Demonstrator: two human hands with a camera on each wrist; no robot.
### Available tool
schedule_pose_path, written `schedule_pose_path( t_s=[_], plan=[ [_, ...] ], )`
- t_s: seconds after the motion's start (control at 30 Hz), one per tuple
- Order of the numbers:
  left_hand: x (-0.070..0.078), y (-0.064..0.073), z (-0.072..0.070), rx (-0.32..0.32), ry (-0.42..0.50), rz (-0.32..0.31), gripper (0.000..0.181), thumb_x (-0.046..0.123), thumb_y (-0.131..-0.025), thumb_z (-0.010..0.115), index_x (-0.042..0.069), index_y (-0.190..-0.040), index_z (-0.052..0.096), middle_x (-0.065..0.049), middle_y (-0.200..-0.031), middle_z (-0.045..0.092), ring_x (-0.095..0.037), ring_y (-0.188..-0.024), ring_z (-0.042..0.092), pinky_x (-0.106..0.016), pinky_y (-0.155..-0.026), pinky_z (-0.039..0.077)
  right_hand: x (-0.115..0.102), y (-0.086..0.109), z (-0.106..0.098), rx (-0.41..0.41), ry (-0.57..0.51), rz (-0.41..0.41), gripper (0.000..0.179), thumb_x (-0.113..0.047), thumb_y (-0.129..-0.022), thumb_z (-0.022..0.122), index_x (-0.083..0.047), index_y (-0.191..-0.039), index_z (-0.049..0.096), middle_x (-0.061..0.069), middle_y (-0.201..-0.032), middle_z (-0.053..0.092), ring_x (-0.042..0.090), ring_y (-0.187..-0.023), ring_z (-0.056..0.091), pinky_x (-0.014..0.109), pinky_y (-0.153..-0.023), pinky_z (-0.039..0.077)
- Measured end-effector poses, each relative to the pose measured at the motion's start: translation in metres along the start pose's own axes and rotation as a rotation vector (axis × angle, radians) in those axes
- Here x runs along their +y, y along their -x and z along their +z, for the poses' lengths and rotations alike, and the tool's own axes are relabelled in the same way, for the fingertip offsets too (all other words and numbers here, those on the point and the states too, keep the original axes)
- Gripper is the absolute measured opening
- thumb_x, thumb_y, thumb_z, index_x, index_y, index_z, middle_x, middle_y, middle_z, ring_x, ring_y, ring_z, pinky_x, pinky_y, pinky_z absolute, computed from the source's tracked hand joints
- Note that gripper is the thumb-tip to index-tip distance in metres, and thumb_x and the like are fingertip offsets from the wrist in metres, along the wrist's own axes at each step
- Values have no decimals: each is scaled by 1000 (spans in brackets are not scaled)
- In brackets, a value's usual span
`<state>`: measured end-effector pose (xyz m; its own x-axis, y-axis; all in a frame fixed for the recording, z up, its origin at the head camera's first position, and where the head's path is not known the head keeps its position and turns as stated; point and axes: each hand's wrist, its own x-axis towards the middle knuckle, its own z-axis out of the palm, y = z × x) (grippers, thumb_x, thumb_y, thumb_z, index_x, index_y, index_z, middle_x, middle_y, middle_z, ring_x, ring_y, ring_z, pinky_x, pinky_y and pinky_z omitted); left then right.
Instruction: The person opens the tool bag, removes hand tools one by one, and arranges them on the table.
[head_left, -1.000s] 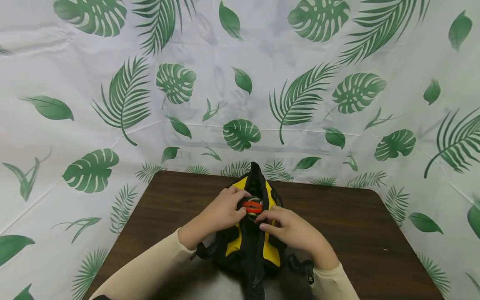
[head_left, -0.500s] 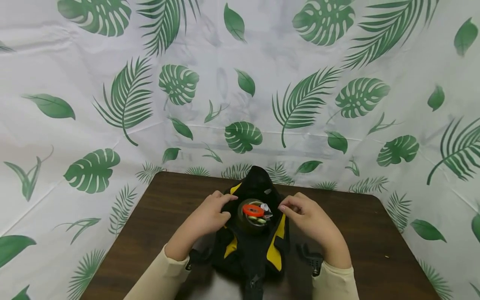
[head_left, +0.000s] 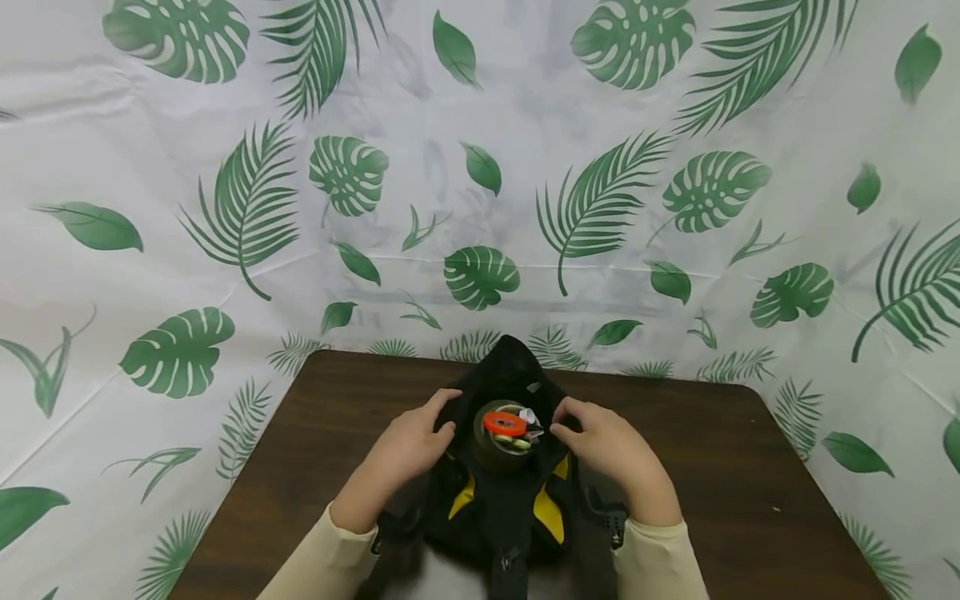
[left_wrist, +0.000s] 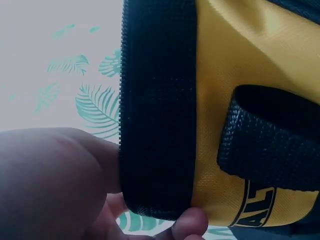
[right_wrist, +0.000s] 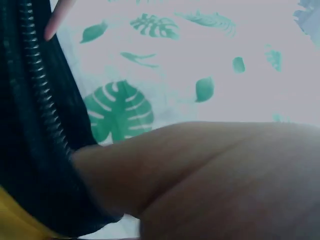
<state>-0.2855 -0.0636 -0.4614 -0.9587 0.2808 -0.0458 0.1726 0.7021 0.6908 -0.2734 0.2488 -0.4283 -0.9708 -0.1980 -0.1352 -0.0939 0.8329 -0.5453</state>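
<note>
A black-and-yellow zippered tool bag (head_left: 512,504) stands at the middle of the table, its mouth spread wide. My left hand (head_left: 405,446) holds the left rim; in the left wrist view its fingers curl round the black zip edge (left_wrist: 159,110). On the other side, my right hand (head_left: 611,446) pinches the right rim, the thumb lying against the metal zip teeth (right_wrist: 42,75) in the right wrist view. Inside the bag sits a dark round container (head_left: 491,454), holding a flat orange-red piece (head_left: 504,423), a white item (head_left: 527,415) and other small things too small to tell.
The bag rests on a dark brown wooden table (head_left: 720,483). A white cloth with green leaves (head_left: 405,275) hangs behind and at both sides. A black strap loop (left_wrist: 270,140) sticks out from the bag's yellow side.
Both hands have moved apart, drawing the bag's rims outward. The mouth has gone from a narrow gap to wide, showing the container inside. Over the last half second little has shifted.
</note>
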Motion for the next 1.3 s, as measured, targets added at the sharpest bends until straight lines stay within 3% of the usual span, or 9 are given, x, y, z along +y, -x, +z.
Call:
schedule_pose_path(
  t_s=[0.07,0.27,0.37,0.53,0.63,0.87,1.1,1.17,1.3],
  plan=[
    [-2,-1,1,-3,10,-6,61,19,-111,53,32,-169,39,-8,-68,55,-22,-49,41,-36,-49,37,2,-1,-1,-15,25,6,26,-20,-111,60,-23,-136,68,10,-112,64,20,-63,48,36,-63,43],
    [-6,0,-5,47,1,-4,72,7,-109,51,40,-171,35,-19,-131,58,-20,-55,43,-34,-54,41,11,-2,-8,8,-59,3,58,-7,-107,52,-20,-164,48,21,-133,41,17,-54,35,31,-52,40],
    [-9,1,-12,50,-7,1,78,3,-107,51,41,-173,32,-23,-145,55,-21,-56,43,-34,-54,40,18,-1,-15,6,-107,-14,61,-4,-106,52,-16,-166,44,23,-141,37,16,-54,34,31,-51,39],
    [-19,-2,-25,48,-30,-2,78,-1,-107,47,41,-171,35,-22,-144,55,-18,-55,38,-33,-55,39,36,-1,-26,12,-135,1,56,-5,-107,51,-14,-163,46,27,-142,42,17,-55,34,32,-54,41],
    [-25,-4,-32,59,-45,6,65,-3,-106,43,33,-161,48,-22,-141,54,-21,-56,40,-34,-56,39,46,0,-30,12,-150,11,53,-5,-109,51,-14,-161,47,28,-143,41,17,-55,36,33,-55,43],
    [-27,-5,-34,98,-112,109,41,-15,-93,41,16,-117,52,-20,-123,54,-34,-98,52,-45,-78,43,48,1,-32,-14,-162,20,53,-5,-108,53,-16,-160,48,26,-143,43,18,-56,39,34,-57,45],
    [-23,-6,-28,113,-130,224,44,-25,-85,38,15,-96,54,-12,-111,59,-30,-96,50,-44,-78,41,46,2,-31,-35,-141,4,56,-5,-109,56,-14,-163,44,27,-148,41,22,-63,43,37,-61,46],
    [-21,-5,-27,90,-127,190,48,-22,-89,39,15,-103,65,-13,-120,64,-31,-103,55,-44,-82,45,45,1,-29,-38,-145,-10,56,-4,-109,56,-14,-163,43,27,-151,40,22,-64,44,36,-61,46],
    [-19,-2,-27,37,-104,80,58,-8,-100,48,22,-146,68,-17,-147,65,-34,-112,61,-47,-90,51,44,0,-27,-10,-128,-40,56,-1,-108,55,-14,-162,46,26,-153,41,22,-65,48,34,-61,48]
  ],
)
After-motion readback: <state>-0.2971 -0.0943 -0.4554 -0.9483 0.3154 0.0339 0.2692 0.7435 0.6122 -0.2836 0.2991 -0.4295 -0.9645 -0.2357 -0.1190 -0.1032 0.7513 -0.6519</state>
